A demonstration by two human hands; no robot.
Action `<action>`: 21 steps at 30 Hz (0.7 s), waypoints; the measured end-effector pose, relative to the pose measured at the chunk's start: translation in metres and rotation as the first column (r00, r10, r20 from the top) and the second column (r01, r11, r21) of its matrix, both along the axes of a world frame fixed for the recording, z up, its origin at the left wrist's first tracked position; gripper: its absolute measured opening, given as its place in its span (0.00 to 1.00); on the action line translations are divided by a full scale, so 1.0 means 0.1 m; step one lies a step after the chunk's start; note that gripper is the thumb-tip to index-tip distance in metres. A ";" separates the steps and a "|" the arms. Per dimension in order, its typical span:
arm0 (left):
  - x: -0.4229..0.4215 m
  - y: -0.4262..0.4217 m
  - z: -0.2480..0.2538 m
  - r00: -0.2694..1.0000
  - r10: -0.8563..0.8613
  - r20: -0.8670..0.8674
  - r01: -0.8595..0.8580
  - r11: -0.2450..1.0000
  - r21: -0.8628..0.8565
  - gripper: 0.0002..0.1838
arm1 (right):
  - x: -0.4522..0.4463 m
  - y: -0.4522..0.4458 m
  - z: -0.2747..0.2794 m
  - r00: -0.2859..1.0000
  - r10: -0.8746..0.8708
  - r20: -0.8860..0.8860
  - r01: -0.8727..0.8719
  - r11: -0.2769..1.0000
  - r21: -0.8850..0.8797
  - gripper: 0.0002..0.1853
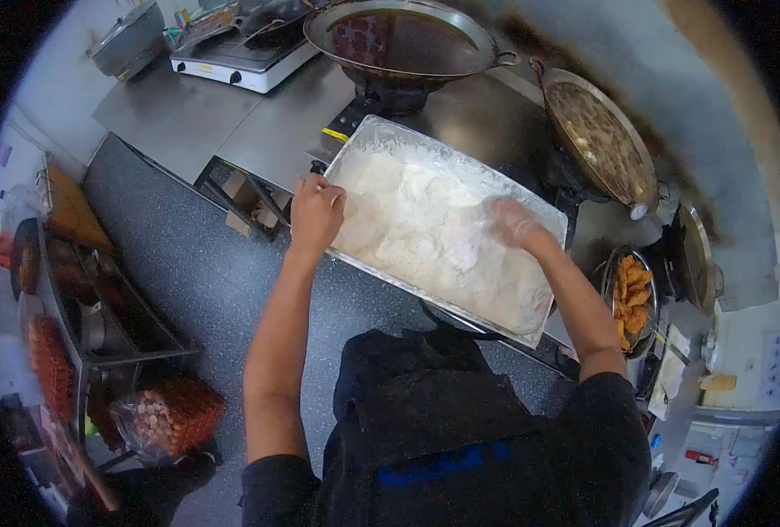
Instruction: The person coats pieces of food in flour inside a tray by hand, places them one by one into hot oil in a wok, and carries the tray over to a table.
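Note:
A large rectangular metal tray [438, 295] full of white flour [434, 206] lies in front of me, slanting down to the right. At its left end my left hand [317, 213] is closed on the rim, with the fingertips over the edge. My right hand [513, 221], in a thin clear glove, is at the flour toward the tray's right side. Motion blurs its fingers, so their shape and anything in them cannot be made out. Flour dusts the tray's inner walls.
Behind the tray stands a wide pan of dark oil [398, 39]. A second pan with bubbling oil [600, 132] is at the right. Fried pieces [633, 294] fill a strainer bowl nearby. A white gas stove [248, 66] is at back left; a shelf rack [135, 356] stands left.

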State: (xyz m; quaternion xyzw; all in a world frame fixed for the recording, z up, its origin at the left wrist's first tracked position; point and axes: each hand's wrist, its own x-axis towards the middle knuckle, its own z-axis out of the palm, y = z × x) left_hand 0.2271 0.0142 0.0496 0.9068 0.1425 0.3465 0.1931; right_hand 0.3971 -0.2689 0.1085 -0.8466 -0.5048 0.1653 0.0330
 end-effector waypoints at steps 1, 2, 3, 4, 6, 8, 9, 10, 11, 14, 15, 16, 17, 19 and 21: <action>-0.01 -0.01 -0.01 1.000 0.001 0.000 -0.001 1.000 -0.002 0.03 | -0.03 0.01 0.09 0.992 -0.088 0.089 0.092 0.995 -0.048 0.12; -0.01 0.00 -0.01 1.000 -0.005 -0.011 0.005 1.000 -0.004 0.03 | -0.03 0.04 0.17 0.968 -0.167 0.187 0.185 0.979 -0.082 0.11; 0.00 0.01 -0.01 1.000 -0.009 -0.021 0.009 1.000 -0.006 0.03 | 0.01 0.06 0.24 0.967 -0.162 0.195 0.180 0.981 -0.078 0.11; 0.01 0.01 -0.01 1.000 -0.007 -0.017 0.007 1.000 -0.006 0.03 | 0.03 0.06 0.28 0.981 -0.085 0.176 0.104 0.990 -0.097 0.10; 0.01 -0.01 0.00 0.999 -0.014 -0.044 0.013 1.000 -0.020 0.04 | 0.05 0.00 0.31 0.987 -0.014 0.157 0.033 0.993 -0.117 0.09; 0.02 -0.04 -0.01 0.999 -0.022 -0.042 0.020 0.999 -0.034 0.04 | 0.08 -0.01 0.36 0.979 0.024 0.201 -0.012 0.998 -0.058 0.08; 0.01 -0.04 -0.01 0.998 -0.027 -0.050 0.025 0.998 -0.051 0.04 | 0.09 0.00 0.40 0.978 0.030 0.206 -0.018 0.998 -0.061 0.08; 0.00 -0.04 -0.03 0.998 -0.025 -0.051 0.023 0.998 -0.055 0.04 | 0.07 -0.01 0.44 0.970 -0.017 0.241 0.028 0.999 -0.043 0.08; 0.01 -0.04 -0.03 0.998 -0.023 -0.056 0.021 0.999 -0.050 0.04 | 0.05 -0.02 0.46 0.959 -0.068 0.275 0.077 0.997 -0.022 0.08; 0.02 -0.05 -0.01 0.998 -0.015 -0.062 0.012 0.999 -0.053 0.04 | 0.26 -0.07 0.49 0.967 0.213 0.139 -0.211 0.977 -0.032 0.09; 0.01 -0.06 -0.01 0.997 -0.009 -0.074 0.004 0.998 -0.066 0.04 | 0.22 -0.06 0.51 0.994 0.041 0.104 -0.036 0.998 -0.042 0.12; 0.00 -0.06 -0.01 0.998 -0.012 -0.070 0.007 0.998 -0.066 0.04 | 0.18 -0.05 0.54 0.993 0.038 0.108 -0.034 0.999 -0.042 0.12; -0.01 -0.07 -0.01 0.997 -0.016 -0.078 0.013 0.999 -0.045 0.04 | 0.09 -0.03 0.62 0.985 -0.056 0.165 0.058 0.998 -0.007 0.14; 0.02 -0.05 0.02 0.997 -0.016 -0.072 0.014 1.000 -0.021 0.04 | 0.03 0.01 0.77 0.962 -0.146 0.231 0.141 0.989 0.039 0.15; 0.02 -0.08 0.01 0.998 -0.010 -0.067 0.008 1.000 -0.028 0.04 | -0.02 -0.01 0.84 0.988 0.012 0.151 -0.019 0.999 0.045 0.17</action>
